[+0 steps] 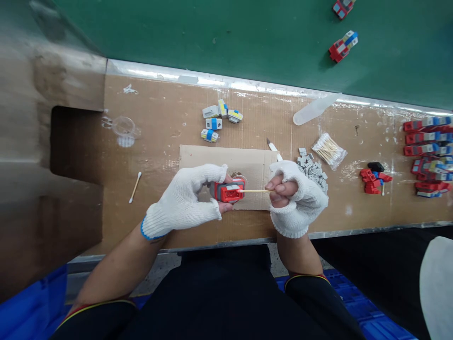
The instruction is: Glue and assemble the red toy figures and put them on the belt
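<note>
My left hand (189,198), in a white glove with bare fingertips, grips a red and grey toy part (230,192) between thumb and fingers. Its open red side faces up toward me. In a pinch, my right hand (297,196), gloved the same way, holds a cotton swab (258,191) by its stick. The swab's white tip meets the right side of the red part's recess. Beneath both hands lies a flat piece of cardboard (198,156). A small round item behind the toy part is mostly hidden.
Grey pieces (311,167) are heaped beside my right hand, near a bag of cotton swabs (330,150) and a knife (274,147). White-blue-yellow parts (213,123) lie farther back. A loose swab (135,187) rests at left. Red assemblies (426,138) line the right; a green surface (212,38) runs behind.
</note>
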A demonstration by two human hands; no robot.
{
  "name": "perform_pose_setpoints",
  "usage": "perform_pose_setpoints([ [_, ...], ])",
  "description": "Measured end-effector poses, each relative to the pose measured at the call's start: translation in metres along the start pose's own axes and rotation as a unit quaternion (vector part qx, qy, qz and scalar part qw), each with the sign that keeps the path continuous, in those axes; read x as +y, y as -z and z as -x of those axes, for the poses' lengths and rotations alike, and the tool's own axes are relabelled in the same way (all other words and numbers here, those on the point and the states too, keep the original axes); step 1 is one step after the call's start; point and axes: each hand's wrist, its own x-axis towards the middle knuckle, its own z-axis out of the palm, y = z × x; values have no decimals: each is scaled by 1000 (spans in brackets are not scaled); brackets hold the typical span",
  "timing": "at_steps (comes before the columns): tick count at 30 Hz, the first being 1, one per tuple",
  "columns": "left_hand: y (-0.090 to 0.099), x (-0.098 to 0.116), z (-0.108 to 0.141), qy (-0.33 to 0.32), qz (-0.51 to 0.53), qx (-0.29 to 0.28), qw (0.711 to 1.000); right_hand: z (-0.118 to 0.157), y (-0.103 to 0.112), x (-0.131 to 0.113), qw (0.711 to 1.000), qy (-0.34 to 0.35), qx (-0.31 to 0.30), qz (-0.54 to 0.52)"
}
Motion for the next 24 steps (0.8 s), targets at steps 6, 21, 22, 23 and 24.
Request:
perform_pose_setpoints([
  [6, -2, 1, 0, -6, 0, -9, 1000, 2, 0, -1, 1000, -7, -10, -2],
  [21, 4, -4, -2, 45, 75, 33, 996, -11, 28, -5, 1000, -5, -13, 6],
  [22, 6, -5, -2, 43, 101, 43, 993, -14, 32, -4, 999, 15, -43, 16],
  [23, 8, -6, -3, 39, 129, 51, 990, -17, 35, -4, 996, 33, -79, 30],
  [24, 10, -7, -4, 35, 152, 56, 986, -19, 36, -4, 991, 46, -113, 49],
])
